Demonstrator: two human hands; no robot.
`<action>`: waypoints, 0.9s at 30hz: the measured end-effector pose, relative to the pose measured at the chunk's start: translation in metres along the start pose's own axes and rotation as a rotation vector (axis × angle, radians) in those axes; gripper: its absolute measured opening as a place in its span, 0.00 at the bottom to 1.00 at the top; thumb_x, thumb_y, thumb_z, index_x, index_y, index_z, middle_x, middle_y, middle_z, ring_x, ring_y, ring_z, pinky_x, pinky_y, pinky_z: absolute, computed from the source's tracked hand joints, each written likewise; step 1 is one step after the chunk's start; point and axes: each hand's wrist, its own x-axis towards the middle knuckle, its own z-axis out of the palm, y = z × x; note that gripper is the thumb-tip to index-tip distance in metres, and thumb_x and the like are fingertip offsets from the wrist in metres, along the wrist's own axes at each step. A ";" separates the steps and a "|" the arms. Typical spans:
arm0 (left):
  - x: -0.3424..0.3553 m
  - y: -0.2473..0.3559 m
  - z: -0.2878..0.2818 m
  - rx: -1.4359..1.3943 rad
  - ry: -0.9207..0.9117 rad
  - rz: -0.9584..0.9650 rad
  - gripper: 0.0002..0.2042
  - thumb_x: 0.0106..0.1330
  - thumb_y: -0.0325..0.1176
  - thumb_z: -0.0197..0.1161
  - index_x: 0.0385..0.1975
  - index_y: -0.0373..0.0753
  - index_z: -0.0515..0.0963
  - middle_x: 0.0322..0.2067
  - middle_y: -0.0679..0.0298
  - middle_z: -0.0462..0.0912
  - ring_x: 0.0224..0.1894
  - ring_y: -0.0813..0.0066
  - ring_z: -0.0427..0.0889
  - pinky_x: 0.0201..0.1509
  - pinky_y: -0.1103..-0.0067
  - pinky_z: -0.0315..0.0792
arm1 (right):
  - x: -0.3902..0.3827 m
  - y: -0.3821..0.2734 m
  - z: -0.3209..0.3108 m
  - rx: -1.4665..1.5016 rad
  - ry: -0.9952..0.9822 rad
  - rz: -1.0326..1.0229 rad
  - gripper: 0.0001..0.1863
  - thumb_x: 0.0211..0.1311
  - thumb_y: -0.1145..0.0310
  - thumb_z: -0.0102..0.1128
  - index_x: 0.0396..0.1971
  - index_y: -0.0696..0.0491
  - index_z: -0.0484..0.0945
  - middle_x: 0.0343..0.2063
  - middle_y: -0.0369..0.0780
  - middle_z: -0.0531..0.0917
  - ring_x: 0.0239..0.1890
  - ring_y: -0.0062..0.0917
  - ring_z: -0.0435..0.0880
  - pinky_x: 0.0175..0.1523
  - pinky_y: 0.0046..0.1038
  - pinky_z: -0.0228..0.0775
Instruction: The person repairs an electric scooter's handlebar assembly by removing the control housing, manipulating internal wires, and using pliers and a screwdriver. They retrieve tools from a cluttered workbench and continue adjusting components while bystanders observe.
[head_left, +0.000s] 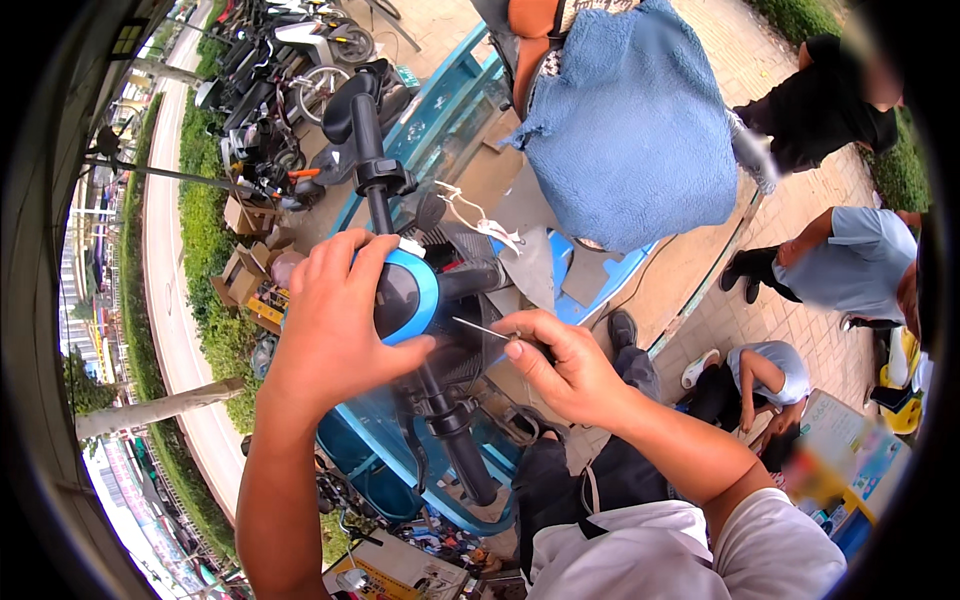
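Observation:
My left hand (325,330) is curled around the blue-rimmed black display housing (405,290) at the middle of a black handlebar (460,450), its thumb along the lower edge. My right hand (560,370) is closed on a thin metal screwdriver (480,328), its handle mostly hidden by my fingers and its shaft pointing left toward the housing. Black grips and brackets sit at both ends of the bar, and a white cord (470,215) lies just above and right of the housing.
A blue fleece (630,130) covers a seat on the teal vehicle frame (420,120). Other people (830,250) stand or crouch on the paving at right. Parked scooters (280,100), cardboard boxes (240,270) and hedges line the left, beside a road.

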 end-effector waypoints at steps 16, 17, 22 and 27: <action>0.007 -0.006 0.014 -0.047 0.179 0.146 0.35 0.37 0.41 0.73 0.50 0.34 0.71 0.48 0.54 0.72 0.52 0.53 0.71 0.56 0.62 0.64 | 0.009 0.003 0.023 -0.188 0.259 -0.170 0.12 0.62 0.73 0.58 0.46 0.53 0.76 0.31 0.43 0.78 0.30 0.36 0.80 0.32 0.33 0.70; 0.007 -0.005 0.014 -0.047 0.172 0.148 0.35 0.37 0.41 0.73 0.50 0.34 0.71 0.48 0.54 0.72 0.52 0.53 0.71 0.56 0.62 0.64 | 0.010 0.003 0.023 -0.192 0.262 -0.157 0.12 0.62 0.73 0.58 0.46 0.52 0.76 0.31 0.42 0.77 0.31 0.36 0.80 0.33 0.33 0.70; 0.006 -0.007 0.014 -0.043 0.160 0.118 0.36 0.34 0.38 0.71 0.50 0.35 0.71 0.49 0.53 0.71 0.53 0.51 0.71 0.58 0.62 0.64 | 0.019 0.002 0.023 -0.216 0.230 -0.187 0.11 0.64 0.71 0.57 0.46 0.53 0.74 0.31 0.43 0.78 0.31 0.37 0.79 0.34 0.34 0.70; 0.008 -0.002 0.009 -0.006 0.125 0.101 0.37 0.38 0.43 0.75 0.51 0.34 0.71 0.49 0.53 0.72 0.53 0.53 0.71 0.57 0.62 0.63 | 0.016 -0.005 0.044 0.224 0.064 0.102 0.14 0.71 0.66 0.50 0.51 0.57 0.68 0.28 0.44 0.80 0.31 0.29 0.81 0.36 0.34 0.70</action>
